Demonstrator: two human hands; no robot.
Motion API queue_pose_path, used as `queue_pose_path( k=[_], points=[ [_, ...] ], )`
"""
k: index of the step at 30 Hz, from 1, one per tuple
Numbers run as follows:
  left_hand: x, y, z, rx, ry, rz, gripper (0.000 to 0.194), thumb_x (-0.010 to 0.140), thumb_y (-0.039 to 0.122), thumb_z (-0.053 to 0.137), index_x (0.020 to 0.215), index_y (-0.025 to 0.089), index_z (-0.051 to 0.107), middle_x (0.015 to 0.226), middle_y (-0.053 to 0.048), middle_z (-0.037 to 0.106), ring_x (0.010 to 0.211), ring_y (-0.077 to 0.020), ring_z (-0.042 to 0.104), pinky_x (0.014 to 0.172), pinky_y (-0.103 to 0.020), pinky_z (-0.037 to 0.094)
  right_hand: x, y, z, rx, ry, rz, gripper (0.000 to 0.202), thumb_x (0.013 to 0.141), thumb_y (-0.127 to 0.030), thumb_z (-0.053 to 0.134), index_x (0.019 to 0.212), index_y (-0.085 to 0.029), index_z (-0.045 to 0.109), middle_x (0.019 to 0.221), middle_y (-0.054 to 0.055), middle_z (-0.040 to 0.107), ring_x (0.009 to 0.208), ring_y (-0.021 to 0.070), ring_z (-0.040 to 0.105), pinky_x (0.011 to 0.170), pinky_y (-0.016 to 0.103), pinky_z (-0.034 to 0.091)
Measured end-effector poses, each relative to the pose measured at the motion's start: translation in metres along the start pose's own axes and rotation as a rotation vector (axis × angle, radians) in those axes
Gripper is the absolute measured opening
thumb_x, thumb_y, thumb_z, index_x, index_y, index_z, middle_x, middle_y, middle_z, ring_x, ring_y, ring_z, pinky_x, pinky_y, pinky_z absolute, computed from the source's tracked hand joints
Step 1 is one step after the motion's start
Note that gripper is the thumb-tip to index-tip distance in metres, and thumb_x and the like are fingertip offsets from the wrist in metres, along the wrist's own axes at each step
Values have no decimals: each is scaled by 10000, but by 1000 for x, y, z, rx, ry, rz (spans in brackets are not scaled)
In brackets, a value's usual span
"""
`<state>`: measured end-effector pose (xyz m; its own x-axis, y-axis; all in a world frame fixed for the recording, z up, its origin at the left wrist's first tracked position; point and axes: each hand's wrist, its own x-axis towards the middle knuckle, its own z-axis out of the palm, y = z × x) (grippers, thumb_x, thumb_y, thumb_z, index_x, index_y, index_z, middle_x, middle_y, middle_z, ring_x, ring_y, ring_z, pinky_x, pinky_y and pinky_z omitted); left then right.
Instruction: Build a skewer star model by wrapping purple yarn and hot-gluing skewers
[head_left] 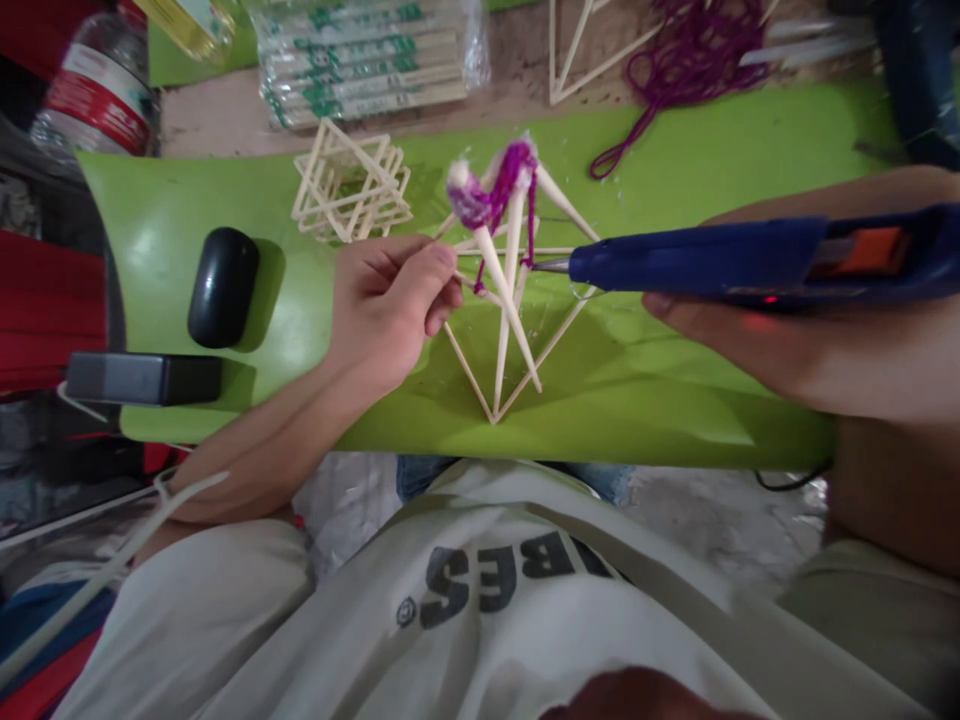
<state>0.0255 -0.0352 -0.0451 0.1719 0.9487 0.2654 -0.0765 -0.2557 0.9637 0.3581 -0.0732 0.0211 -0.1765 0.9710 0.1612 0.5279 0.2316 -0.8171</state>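
A frame of pale wooden sticks (504,330) stands on the green mat, its top wrapped in purple yarn (491,190) with whitish glue on it. Pinched between the thumb and fingers of my left hand (397,300) is a thin stick at the frame's left side, where a bit of purple yarn hangs. My right hand (810,345) is wrapped round a blue glue gun (697,258) with an orange part and a small red light. The gun's metal nozzle points left and meets, or nearly meets, the yarn strand by the sticks.
Left lie a black mouse (223,288) and a dark box (144,379). Behind the frame are a stack of joined sticks (351,185), wrapped chopsticks (371,60) and a purple yarn tangle (690,55). A bottle (101,90) stands far left on the green mat's (675,400) outer side.
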Motion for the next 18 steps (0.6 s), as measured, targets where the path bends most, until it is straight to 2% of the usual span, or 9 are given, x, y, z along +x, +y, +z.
queue_pose_path(
  k=[5,11,16,18],
  points=[
    [-1,1,0,-8,-7,0,405,1119,534,879,814,268,860,662,44,705,414,-34,479,368,-189,264,0,2,-3,-58,-17,-49,282,875,-452,1023,820,-242,843,702,-22,761,615,130,647,501,266,460],
    [-2,4,0,-15,3,-71,422,1080,586,913,788,284,883,672,31,736,432,-50,516,376,-193,300,1,1,-2,-183,65,-21,493,852,-572,969,661,-241,656,676,-2,724,632,134,646,568,313,507],
    [-2,4,1,1,4,-67,451,1071,626,909,776,285,874,662,26,725,420,-61,510,361,-209,285,3,-5,1,9,18,-40,223,807,-355,1039,764,-255,845,682,-44,790,570,131,691,459,219,494],
    [-2,4,1,-15,7,-87,430,1060,611,927,781,288,883,669,24,736,425,-61,520,362,-210,291,3,-4,1,28,25,-54,173,782,-292,1060,794,-262,890,685,-46,797,559,119,685,448,193,479]
  ],
)
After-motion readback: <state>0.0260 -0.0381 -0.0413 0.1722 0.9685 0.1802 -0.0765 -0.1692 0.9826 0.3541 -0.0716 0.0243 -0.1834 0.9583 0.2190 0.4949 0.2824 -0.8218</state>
